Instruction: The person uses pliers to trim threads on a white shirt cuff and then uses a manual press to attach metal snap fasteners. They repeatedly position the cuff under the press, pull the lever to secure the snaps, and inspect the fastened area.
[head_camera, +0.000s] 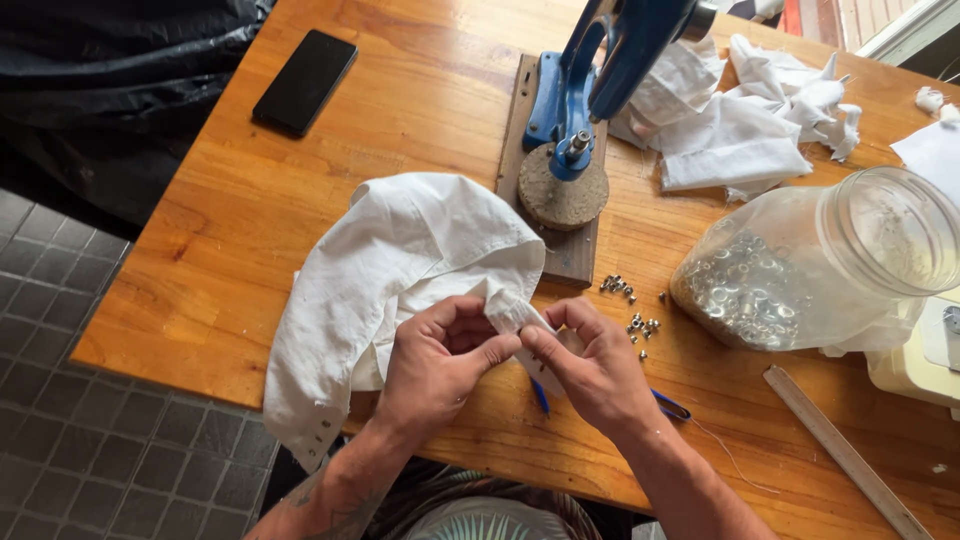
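Observation:
A white cloth garment (390, 270) lies bunched on the wooden table (230, 200) in front of me. My left hand (435, 360) pinches a narrow strip of it near the table's front edge. My right hand (590, 365) pinches the same strip from the other side, fingertips almost touching the left ones. Just behind the cloth stands a blue hand press (590, 80) on a wooden base, with a round cork pad (560, 195) under its punch. Several small metal eyelets (632, 305) lie loose to the right of my hands.
A clear plastic jar (810, 265) lies on its side at the right, with metal eyelets in it. A black phone (305, 80) sits at the back left. More white cloth (750, 115) is piled at the back right. A ruler (845, 455) and blue-handled scissors (670, 405) lie near my right forearm.

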